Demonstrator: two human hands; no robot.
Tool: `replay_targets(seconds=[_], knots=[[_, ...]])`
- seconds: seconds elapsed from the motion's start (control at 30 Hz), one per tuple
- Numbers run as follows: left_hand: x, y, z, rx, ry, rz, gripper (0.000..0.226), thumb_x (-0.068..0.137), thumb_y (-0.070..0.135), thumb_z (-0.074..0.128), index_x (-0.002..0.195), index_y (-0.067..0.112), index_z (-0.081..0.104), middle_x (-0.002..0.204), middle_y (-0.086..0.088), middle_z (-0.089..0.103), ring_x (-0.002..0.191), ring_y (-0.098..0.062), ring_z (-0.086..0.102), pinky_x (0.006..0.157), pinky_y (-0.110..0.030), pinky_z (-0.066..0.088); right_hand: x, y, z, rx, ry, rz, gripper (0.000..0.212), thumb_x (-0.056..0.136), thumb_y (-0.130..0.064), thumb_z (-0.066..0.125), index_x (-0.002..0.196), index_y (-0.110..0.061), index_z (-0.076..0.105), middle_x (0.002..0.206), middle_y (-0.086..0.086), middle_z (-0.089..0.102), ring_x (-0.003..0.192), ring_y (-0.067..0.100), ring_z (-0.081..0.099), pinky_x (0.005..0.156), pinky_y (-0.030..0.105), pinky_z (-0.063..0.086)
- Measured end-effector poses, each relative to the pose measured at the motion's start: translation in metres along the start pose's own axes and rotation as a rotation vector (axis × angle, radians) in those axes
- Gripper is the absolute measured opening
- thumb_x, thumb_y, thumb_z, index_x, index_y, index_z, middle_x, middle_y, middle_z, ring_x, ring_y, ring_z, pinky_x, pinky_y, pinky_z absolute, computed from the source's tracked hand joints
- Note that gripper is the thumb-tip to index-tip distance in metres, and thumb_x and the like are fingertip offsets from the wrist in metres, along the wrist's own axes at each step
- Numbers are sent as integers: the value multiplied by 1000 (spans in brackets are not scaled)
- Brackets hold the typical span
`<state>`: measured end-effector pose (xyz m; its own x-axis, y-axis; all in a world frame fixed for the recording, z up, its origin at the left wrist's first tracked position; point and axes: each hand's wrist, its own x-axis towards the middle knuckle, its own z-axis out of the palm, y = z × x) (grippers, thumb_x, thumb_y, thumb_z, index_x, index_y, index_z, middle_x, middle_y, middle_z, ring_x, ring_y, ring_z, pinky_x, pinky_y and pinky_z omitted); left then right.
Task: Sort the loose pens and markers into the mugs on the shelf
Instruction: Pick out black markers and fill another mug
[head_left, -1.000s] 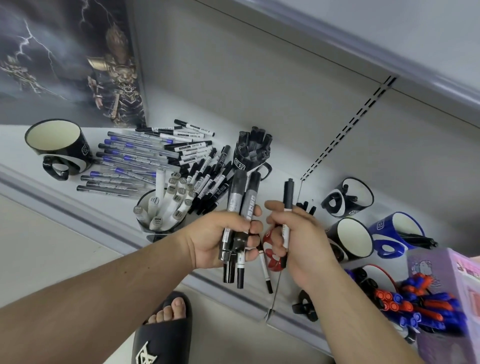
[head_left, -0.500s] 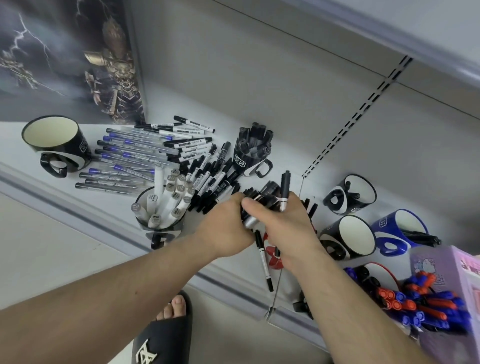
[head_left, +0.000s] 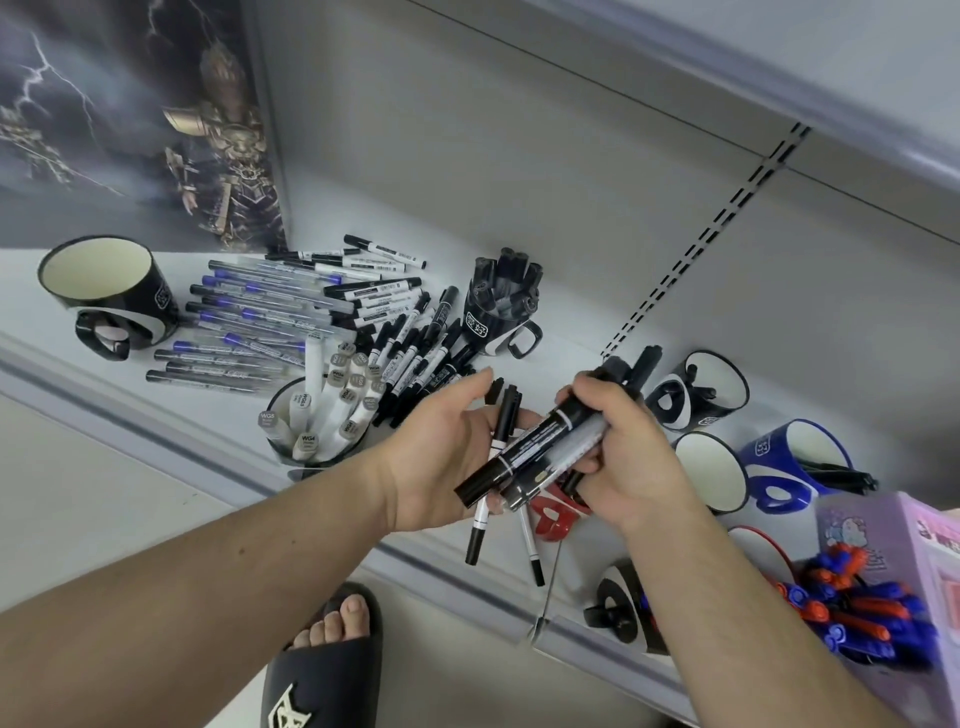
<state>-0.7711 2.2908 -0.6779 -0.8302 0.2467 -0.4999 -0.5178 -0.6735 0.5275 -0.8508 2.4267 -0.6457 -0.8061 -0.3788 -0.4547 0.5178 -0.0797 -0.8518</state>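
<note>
Head view, sorted: grey markers in mug, centre.
Unsorted: pens loose, left.
Right hand: grips thick black markers.
Left hand: cradles thin pens.

Bare forearms, no sleeves — black slide sandal with pale emblem.

The light is even and soft, quite bright, with only weak shadows. The wide lens bends the shelf edge, and the corners look blurred.
</note>
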Motion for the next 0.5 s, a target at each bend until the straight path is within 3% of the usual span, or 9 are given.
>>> replay_targets(seconds=[0.1, 0.23, 0.37, 0.43, 0.5], knots=[[-1, -1, -3, -73, 12, 2, 61, 88, 67, 36, 103, 13, 60, 90, -11, 62, 73, -28, 54, 52, -27, 32, 1, -3, -6, 67, 53, -54, 23, 64, -21, 71, 77, -12, 55, 64, 2, 55, 42, 9, 41, 35, 19, 27], [-3, -7, 7, -73, 48, 13, 45, 78, 56, 57, 93, 15, 66, 92, -12, 67, 66, -27, 64, 42, -17, 25, -3, 4, -5, 35, 152, -186, 24, 83, -7, 70, 96, -14, 51, 69, 2, 52, 53, 14, 48, 41, 22, 40], [1, -12, 12, 114, 71, 55, 33, 71, 42, 69, 95, 19, 68, 90, -8, 68, 53, -12, 56, 36, -13, 20, -10, 13, 6, -39, 151, -348, 49, 84, 1, 68, 106, -40, 53, 71, -2, 55, 57, 14, 57, 49, 31, 49], [3, -13, 11, 151, 119, 91, 34, 67, 38, 74, 94, 20, 64, 83, -7, 67, 50, -12, 51, 34, -14, 20, -10, 14, 8, -89, 138, -352, 53, 83, -1, 70, 117, -38, 53, 72, -2, 55, 62, 18, 56, 52, 31, 47], [4, -9, 7, 236, 157, 145, 40, 63, 35, 78, 95, 19, 59, 76, -5, 66, 49, -13, 50, 35, -15, 21, -5, 10, 6, -154, 173, -350, 42, 80, -7, 74, 110, -31, 57, 74, -3, 57, 69, 19, 55, 56, 32, 43]])
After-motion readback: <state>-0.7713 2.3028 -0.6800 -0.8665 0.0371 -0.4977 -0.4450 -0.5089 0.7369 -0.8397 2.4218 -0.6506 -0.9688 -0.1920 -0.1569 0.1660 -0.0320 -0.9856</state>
